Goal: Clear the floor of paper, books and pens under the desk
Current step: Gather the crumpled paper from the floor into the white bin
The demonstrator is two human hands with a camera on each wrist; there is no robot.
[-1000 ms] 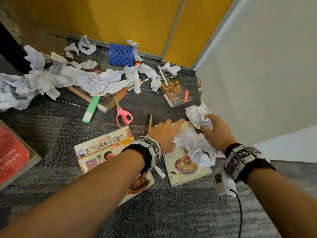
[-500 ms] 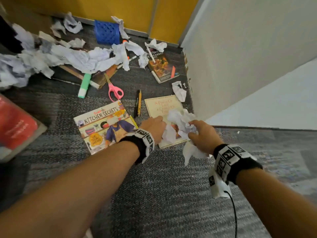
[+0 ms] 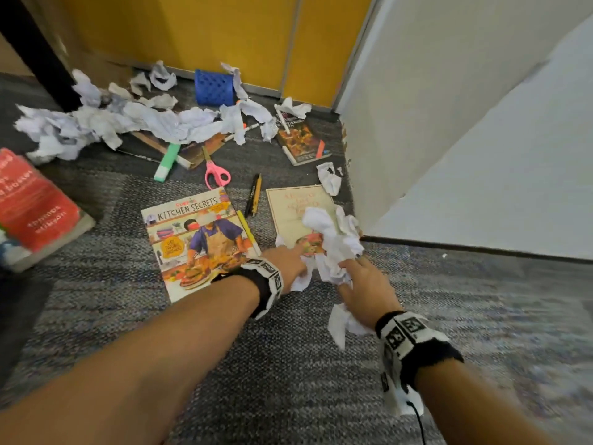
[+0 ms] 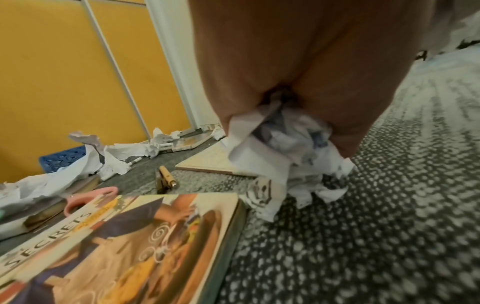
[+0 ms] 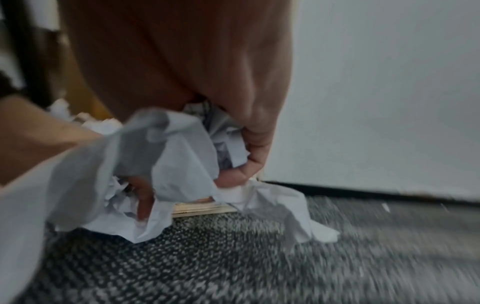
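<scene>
A bunch of crumpled white paper [image 3: 333,242] lies over the near end of a cream cookbook [image 3: 295,207] on the grey carpet. My left hand [image 3: 288,264] grips its left side, the paper [image 4: 285,144] wedged in my palm. My right hand [image 3: 362,284] grips the right side, fingers [image 5: 254,152] curled round the paper [image 5: 176,156]. A "Kitchen Secrets" book [image 3: 199,242] lies left of my left hand. Two pens [image 3: 253,197] lie between the books. A long heap of torn paper [image 3: 134,123] covers a brown book further back.
A white partition [image 3: 449,123] stands right beside the paper. Pink scissors [image 3: 215,171], a green highlighter [image 3: 165,165], a blue mesh holder [image 3: 213,88], a dark cookbook [image 3: 301,142] and a small paper ball [image 3: 329,178] lie beyond. A red book [image 3: 29,203] sits far left.
Both hands have drawn the crumpled paper back toward me along the cream book, bunching it tighter. The small paper ball by the partition was left behind.
</scene>
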